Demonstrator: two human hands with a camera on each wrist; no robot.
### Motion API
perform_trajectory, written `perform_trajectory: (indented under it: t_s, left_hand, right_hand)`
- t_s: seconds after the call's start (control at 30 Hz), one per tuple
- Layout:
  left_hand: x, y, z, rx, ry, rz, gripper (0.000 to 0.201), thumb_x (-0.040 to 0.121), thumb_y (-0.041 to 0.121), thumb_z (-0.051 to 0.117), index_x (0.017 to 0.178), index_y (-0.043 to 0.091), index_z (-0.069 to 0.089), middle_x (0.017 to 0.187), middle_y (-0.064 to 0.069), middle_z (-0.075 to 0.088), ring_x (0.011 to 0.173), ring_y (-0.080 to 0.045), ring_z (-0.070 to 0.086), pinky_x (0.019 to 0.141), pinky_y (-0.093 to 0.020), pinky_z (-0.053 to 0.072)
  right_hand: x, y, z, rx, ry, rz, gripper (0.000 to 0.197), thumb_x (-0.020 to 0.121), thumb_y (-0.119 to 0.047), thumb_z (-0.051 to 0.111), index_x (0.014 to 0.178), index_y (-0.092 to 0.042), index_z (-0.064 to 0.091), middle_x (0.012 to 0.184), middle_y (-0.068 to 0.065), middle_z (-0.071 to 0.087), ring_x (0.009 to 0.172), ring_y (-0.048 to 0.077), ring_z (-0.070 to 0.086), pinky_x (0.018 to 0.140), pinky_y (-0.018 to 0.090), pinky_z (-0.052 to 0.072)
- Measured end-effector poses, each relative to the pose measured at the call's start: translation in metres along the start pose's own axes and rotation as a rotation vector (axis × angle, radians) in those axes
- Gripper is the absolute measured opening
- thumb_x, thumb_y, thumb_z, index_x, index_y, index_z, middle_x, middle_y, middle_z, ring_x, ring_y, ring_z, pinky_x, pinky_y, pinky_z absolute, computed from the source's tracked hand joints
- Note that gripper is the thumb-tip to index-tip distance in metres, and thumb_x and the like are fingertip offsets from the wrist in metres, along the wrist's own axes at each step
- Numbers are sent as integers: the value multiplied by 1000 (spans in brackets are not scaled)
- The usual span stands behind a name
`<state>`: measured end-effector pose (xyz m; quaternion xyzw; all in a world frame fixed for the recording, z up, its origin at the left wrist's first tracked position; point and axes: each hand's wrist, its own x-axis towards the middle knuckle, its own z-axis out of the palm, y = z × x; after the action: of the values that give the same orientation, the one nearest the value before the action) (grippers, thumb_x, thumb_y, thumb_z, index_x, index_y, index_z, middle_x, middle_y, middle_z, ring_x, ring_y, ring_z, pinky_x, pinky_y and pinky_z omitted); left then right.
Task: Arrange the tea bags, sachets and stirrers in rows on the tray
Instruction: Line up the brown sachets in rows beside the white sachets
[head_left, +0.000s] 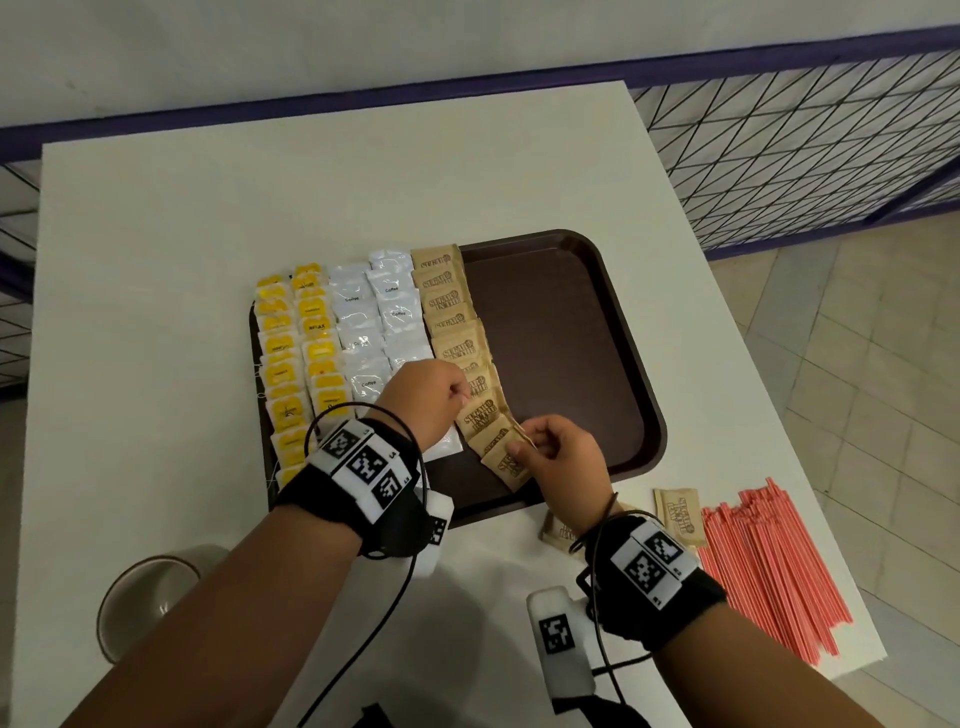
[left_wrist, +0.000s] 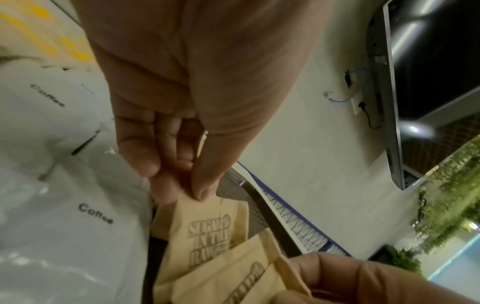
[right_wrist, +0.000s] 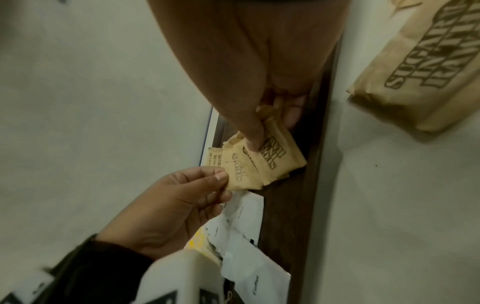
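Head view: left hand (head_left: 426, 400) and right hand (head_left: 563, 457) each pinch thin brown paper sugar sachets (head_left: 488, 415) at their edges, near end of the dark brown plastic tray's (head_left: 628, 332) sugar row; light, limp, crumple-prone.

white table (head_left: 208, 234), brown tray (head_left: 631, 332), red stirrers (head_left: 769, 566)

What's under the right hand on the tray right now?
The near end of the brown sugar sachet row, overlapping; the right hand pinches the nearest sachet. Tray floor beneath its palm is hidden.

Head view high over tray (head_left: 628, 312), wrist views close along fingers, sharing sugar sachets (left_wrist: 207, 232).
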<state>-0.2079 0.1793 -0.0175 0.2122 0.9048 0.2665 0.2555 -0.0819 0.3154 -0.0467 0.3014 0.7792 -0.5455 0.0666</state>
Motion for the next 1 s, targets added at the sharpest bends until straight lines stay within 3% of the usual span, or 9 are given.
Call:
perform_trajectory:
  t_s: [0.13, 0.27, 0.5, 0.67, 0.9, 1.0]
  left_hand:
    - [9, 0, 1, 93, -26, 6, 16, 90, 12, 54, 92, 10, 69, 96, -4, 67, 92, -20, 61, 80, -28, 46]
    - [12, -1, 3, 148, -53, 3, 17, 91, 14, 51, 93, 12, 68, 100, -5, 66, 94, -21, 60, 79, -29, 44]
    - [17, 3, 0, 230, -110, 20, 20, 92, 11, 48, 99, 13, 66, 105, -8, 64, 97, -24, 59, 76, -29, 41]
    - [20, 7, -2, 246, -189, -7, 21, 92, 11, 47, 105, 12, 64, 112, -6, 62, 103, -24, 58, 85, -30, 43]
    - [17, 3, 3, 230, -131, 18, 18, 89, 9, 49, 94, 15, 65, 104, -5, 64, 95, -22, 59, 79, -31, 44]
    - [16, 2, 4, 220, -109, 20, 17, 87, 8, 50, 90, 16, 65, 100, -5, 64, 92, -23, 60, 77, -31, 46]
  right_hand:
    - [3, 2, -4, 97, -6, 49, 9, 82, -14, 69, 85, -13, 61, 82, 6, 69, 77, 20, 68, 74, 37, 58]
    - [5, 4, -5, 100, -22, 64, 10, 81, -12, 69, 87, -9, 61, 83, 10, 70, 77, 23, 69, 73, 39, 58]
    - [5, 1, 1, -59, -23, 44, 13, 79, -15, 72, 87, -15, 61, 81, 1, 64, 73, 12, 62, 70, 24, 56]
    - [7, 1, 2, -106, -5, 46, 15, 80, -15, 71, 82, -20, 57, 84, 3, 64, 77, 16, 63, 70, 22, 54]
    - [8, 2, 3, -185, 19, 3, 12, 80, -13, 70, 83, -17, 59, 72, -9, 56, 62, 0, 51, 59, 5, 43]
    - [8, 5, 2, -246, 24, -52, 8, 81, -12, 69, 87, -12, 64, 72, -10, 56, 64, -1, 52, 64, 9, 44]
